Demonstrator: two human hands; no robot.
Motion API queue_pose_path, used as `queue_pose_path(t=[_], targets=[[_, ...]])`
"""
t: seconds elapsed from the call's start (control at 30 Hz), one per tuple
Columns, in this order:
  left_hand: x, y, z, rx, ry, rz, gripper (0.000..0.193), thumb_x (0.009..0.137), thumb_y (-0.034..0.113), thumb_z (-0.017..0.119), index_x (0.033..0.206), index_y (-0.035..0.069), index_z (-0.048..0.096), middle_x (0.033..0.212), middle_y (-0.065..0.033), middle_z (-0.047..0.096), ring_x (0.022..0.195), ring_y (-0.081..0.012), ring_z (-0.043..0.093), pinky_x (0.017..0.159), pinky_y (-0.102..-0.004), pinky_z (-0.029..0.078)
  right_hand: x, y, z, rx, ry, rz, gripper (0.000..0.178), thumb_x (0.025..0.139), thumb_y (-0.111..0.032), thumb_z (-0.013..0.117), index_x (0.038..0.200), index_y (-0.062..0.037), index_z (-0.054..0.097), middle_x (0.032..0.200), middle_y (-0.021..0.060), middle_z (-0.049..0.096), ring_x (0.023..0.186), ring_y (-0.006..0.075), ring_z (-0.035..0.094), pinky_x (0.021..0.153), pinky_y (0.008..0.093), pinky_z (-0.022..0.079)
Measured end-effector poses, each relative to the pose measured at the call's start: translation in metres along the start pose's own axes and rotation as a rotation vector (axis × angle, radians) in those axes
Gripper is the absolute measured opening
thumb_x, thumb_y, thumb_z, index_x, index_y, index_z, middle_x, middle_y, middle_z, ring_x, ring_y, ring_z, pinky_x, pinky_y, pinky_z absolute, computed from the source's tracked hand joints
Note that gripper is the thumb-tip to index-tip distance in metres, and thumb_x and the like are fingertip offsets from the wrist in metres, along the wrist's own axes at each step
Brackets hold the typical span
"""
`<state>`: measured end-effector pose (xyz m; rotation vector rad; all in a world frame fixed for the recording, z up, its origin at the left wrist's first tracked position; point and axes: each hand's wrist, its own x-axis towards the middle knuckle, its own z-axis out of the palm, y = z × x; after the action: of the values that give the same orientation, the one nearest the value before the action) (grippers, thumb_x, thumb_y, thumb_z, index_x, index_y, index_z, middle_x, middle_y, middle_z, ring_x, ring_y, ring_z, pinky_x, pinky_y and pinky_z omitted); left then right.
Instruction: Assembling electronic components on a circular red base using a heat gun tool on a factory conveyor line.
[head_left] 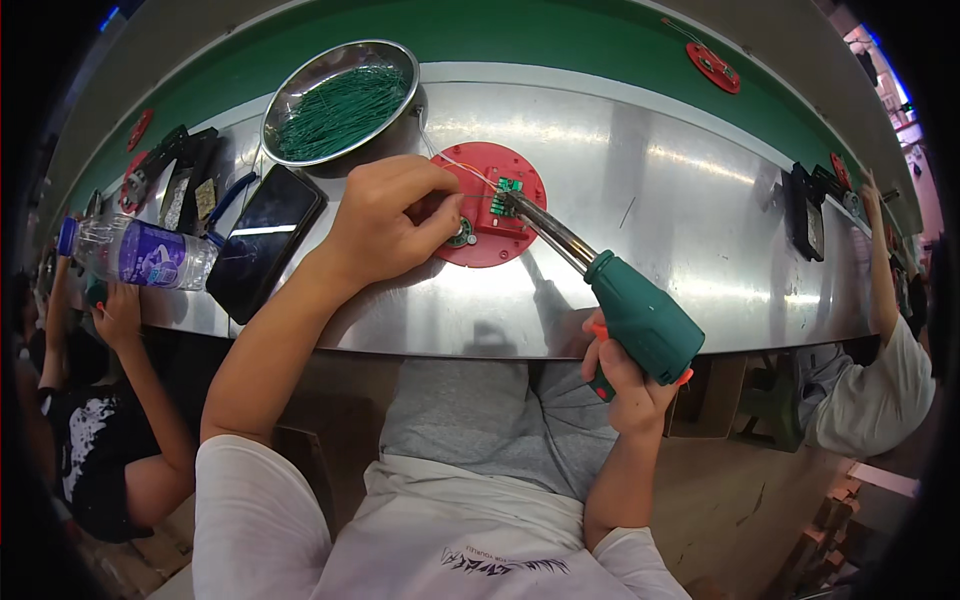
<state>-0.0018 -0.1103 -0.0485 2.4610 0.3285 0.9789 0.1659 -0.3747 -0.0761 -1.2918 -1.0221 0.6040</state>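
My right hand (pixel 634 388) grips the handle of a green soldering gun (pixel 645 315). Its long metal barrel slants up and left, and the tip meets a small green circuit board (pixel 508 192) on a round red plastic part (pixel 510 245). My left hand (pixel 400 212) hovers over the plate's left edge, thumb and forefinger pinched on a thin wire (pixel 478 197) that reaches toward the board. White wires (pixel 455 160) run from the board up toward the bowl. Below the left fingers, a small round component (pixel 462 236) sits on the plate, partly hidden.
A steel bowl (pixel 408 62) full of green wires (pixel 345 110) stands at the back left. Near my left forearm lie a black phone (pixel 265 235) and a plastic bottle (pixel 150 255). Another red part (pixel 713 68) rests on the green belt behind. Other people work on both sides.
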Motion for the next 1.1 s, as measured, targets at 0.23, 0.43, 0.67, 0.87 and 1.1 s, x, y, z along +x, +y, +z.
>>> queue_pose_path(t=[0.23,0.43,0.67,0.87,1.1], targets=[[0.001,0.001,0.002,0.023,-0.013,0.028,0.009,0.077,0.006,0.073,0.081,0.002,0.066,0.068,-0.0097,0.064,0.054,-0.0209,0.061,0.050,-0.0324,0.048,0.000,-0.001,0.000,0.045,0.022,-0.013,0.038,0.091,-0.008,0.063,0.126,0.0058,0.058,0.102,0.0171,0.067,0.056,0.0166,0.059,0.052,0.0278,0.046],[0.000,0.002,0.002,0.062,-0.012,0.037,0.009,0.078,0.007,0.071,0.081,0.003,0.065,0.065,-0.0086,0.062,0.053,-0.0213,0.061,0.050,-0.0329,0.048,0.001,-0.002,0.001,0.084,0.034,-0.015,0.039,0.091,-0.010,0.063,0.126,0.0061,0.058,0.102,0.0176,0.067,0.056,0.0168,0.059,0.051,0.0277,0.046],[0.001,0.001,0.003,0.080,-0.012,0.108,0.010,0.077,0.007,0.073,0.081,0.004,0.064,0.064,-0.0087,0.061,0.052,-0.0231,0.060,0.049,-0.0337,0.047,0.000,-0.001,0.002,0.016,0.014,-0.022,0.037,0.091,-0.008,0.065,0.124,0.0063,0.058,0.101,0.0172,0.067,0.056,0.0162,0.059,0.052,0.0276,0.046],[0.001,-0.001,0.004,0.085,-0.001,0.132,0.009,0.077,0.003,0.072,0.082,0.002,0.065,0.066,-0.0085,0.061,0.052,-0.0217,0.059,0.049,-0.0330,0.045,0.005,-0.013,0.004,0.099,0.038,0.079,0.036,0.090,-0.005,0.063,0.123,0.0066,0.059,0.092,0.0147,0.066,0.055,0.0167,0.059,0.051,0.0277,0.046],[-0.001,-0.002,0.006,0.087,0.008,0.148,0.008,0.077,0.000,0.072,0.082,0.001,0.065,0.068,-0.0083,0.061,0.051,-0.0198,0.057,0.048,-0.0318,0.043,0.006,-0.014,0.006,0.079,0.027,0.096,0.039,0.090,-0.009,0.060,0.126,0.0083,0.056,0.092,0.0173,0.065,0.053,0.0184,0.060,0.050,0.0281,0.047]])
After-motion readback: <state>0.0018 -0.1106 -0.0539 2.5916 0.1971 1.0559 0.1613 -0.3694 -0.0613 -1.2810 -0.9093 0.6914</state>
